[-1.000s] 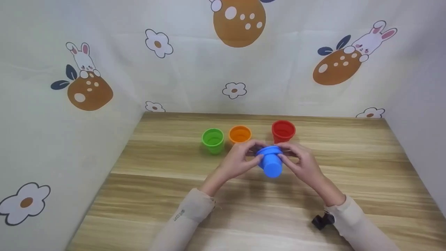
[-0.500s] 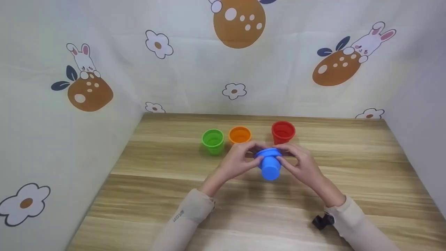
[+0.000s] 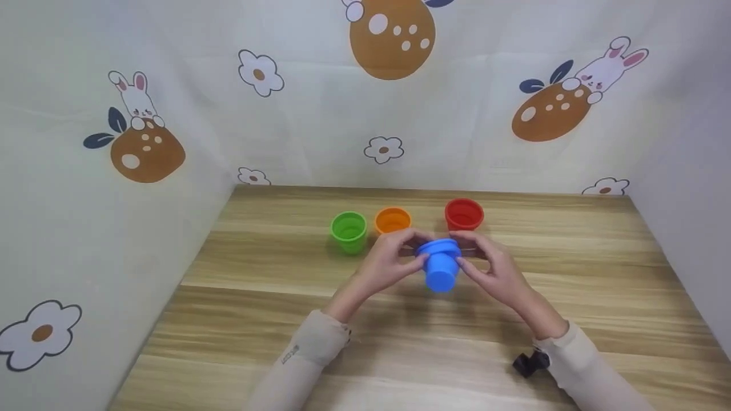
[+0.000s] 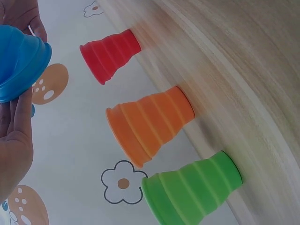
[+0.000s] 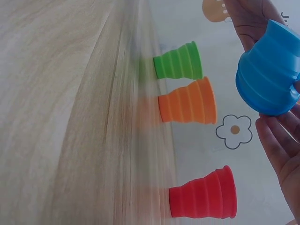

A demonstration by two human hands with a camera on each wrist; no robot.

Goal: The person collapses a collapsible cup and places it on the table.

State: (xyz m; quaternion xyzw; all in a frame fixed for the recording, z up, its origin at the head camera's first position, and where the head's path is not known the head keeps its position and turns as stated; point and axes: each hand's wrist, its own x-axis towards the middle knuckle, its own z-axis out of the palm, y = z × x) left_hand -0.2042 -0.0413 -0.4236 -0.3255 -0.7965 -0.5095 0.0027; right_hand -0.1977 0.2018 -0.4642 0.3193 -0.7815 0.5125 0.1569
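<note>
A blue ribbed cup (image 3: 441, 272) is held above the table between both hands, its base tilted toward me. On its left side, the left hand (image 3: 389, 260) pinches it near the rim between thumb and fingers. The right hand (image 3: 495, 265) grips the opposite side the same way. Behind the hands stand three more ribbed cups, upright: a green cup (image 3: 349, 231), an orange cup (image 3: 393, 219) partly covered by the left hand, and a red cup (image 3: 464, 214) just beyond the right fingers. In the right wrist view the blue cup (image 5: 269, 70) shows its stepped wall.
The cups stand on a wood-grain table (image 3: 257, 331). A pale cloth backdrop (image 3: 320, 114) with rabbits and flowers rises behind and at the sides. Near the right sleeve (image 3: 577, 354) sits a small black object (image 3: 531, 363), of unclear kind.
The blue cup has shifted slightly left and its tilt varies a little, both hands keeping hold of it. The green, orange and red cups stay in place.
</note>
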